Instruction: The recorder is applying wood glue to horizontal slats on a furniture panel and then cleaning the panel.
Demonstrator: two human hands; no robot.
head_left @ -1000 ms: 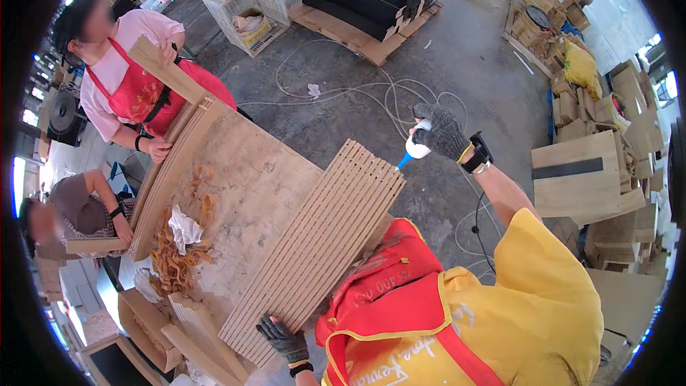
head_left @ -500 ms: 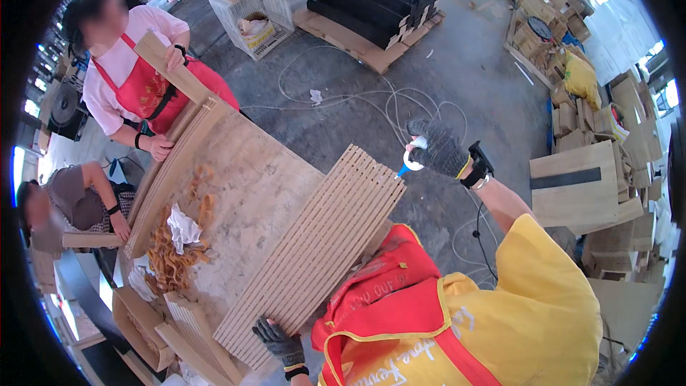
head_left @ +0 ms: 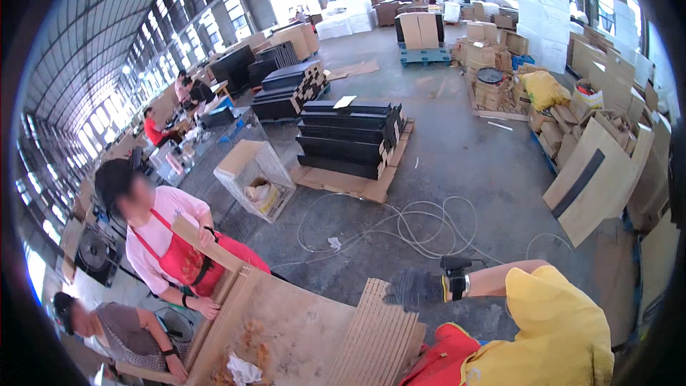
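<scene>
Long pale wooden strips (head_left: 368, 339) lie side by side in a row on the work table, running off the lower edge of the view. At their far right end is my right hand (head_left: 416, 289) in a dark grey glove. It is smeared by motion, so its fingers and anything in them do not show. A black band sits on my right wrist. My left hand is out of view. On the table (head_left: 300, 307), left of the strips, lie curled tan shavings (head_left: 254, 339) and a crumpled white sheet (head_left: 243, 369).
Across the table, a person in a red apron (head_left: 189, 254) holds a wooden board (head_left: 207, 241); another person (head_left: 136, 343) sits nearer left. Beyond are a white crate (head_left: 255, 180), black panels (head_left: 350, 139) on a pallet, a coiled hose (head_left: 429, 225) and wood offcuts (head_left: 554, 111).
My view has tilted up, showing more of the hall. My left hand has left the view. The white thing with a blue tip in my right hand no longer shows.
</scene>
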